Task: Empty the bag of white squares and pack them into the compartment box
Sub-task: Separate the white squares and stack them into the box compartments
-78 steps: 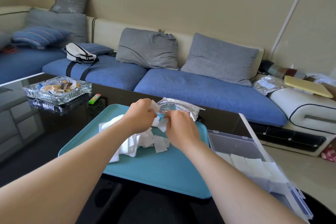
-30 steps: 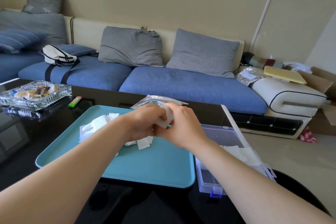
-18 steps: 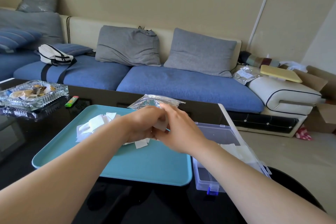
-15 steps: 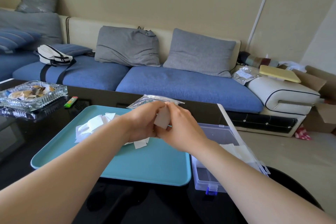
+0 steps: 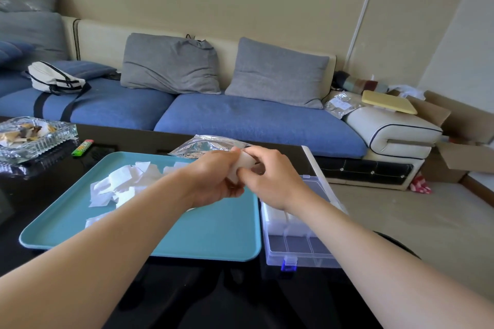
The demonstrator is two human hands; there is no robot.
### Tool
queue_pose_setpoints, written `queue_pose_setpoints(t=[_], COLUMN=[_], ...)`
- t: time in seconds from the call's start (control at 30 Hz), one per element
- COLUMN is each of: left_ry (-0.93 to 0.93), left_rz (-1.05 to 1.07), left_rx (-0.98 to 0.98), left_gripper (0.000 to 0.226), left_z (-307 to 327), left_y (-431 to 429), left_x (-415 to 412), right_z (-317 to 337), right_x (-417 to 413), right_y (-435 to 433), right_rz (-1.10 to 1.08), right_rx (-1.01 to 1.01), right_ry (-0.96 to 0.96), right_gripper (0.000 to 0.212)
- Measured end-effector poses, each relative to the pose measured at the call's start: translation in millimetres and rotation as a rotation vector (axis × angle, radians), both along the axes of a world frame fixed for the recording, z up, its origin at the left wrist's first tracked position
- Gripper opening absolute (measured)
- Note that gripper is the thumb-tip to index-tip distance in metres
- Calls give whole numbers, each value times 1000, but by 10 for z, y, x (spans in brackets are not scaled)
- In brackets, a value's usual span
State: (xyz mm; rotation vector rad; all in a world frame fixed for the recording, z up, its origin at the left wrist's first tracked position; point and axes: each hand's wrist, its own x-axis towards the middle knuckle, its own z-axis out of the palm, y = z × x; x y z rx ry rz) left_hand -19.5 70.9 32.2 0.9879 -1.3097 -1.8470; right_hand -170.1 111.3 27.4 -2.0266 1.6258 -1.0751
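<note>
Pinching stack of white squares (image 5: pixel 242 165) between left hand (image 5: pixel 213 180) and right hand (image 5: pixel 271 179) at frame centre, compartment box (image 5: pixel 307 262) lying lower right, nearer right hand, long axis running away from camera, loose squares (image 5: pixel 120 181) lying on tray (image 5: pixel 213 235).

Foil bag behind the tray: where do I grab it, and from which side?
Probably pinch the foil bag at its left corner, from the left: it lies flat and slack beyond the teal tray, and the left hand and right hand cover its right end.
</note>
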Motion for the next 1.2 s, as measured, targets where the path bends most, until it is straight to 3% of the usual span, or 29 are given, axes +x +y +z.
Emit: queue_pose_setpoints(t=[0.17, 0.23, 0.37, 0.47, 0.6, 0.8, 0.97, 1.07, 1.2], left_ry=[-39, -194, -653, -839, -868, -928, -914, -912, -909], left_rz=[-110, -81, -78, -206, -328, -440, -450, -452, -450], left_rx=[-28, -102, -486, -793, -883, -838, -848, -836, -834], left_gripper=[53, 54, 28, 25, 30, 43, 41, 41, 40], left_z=[-3, -70, -269, -287, -252, -299, -293, -299, -291], left_y=[142, 137, 113, 177, 237, 254, 236, 233, 247], left_x=[-153, -217, -243, -203, -193, -163, -169, -162, -159], right_z=[-26, -39, -37, -51, -21, -96, -90, -130, -191], right_x=[-215, -346, -655, -814, -814, -705, -637, -588, -512], right_y=[44, 66, 154, 241, 401, 459, 499, 510, 514], right_rz=[-95, -150, -125, -51, 37, 95, 109, 87, 39], right_rx=[-18, -51, 140, 357, 481, 539, 595, 572, 466], right_ry=[-183, -121, 132, 257, 298, 263, 312, 350, 547], right_gripper=[22, 14, 11, 9, 16, 14, 14, 11, 15])
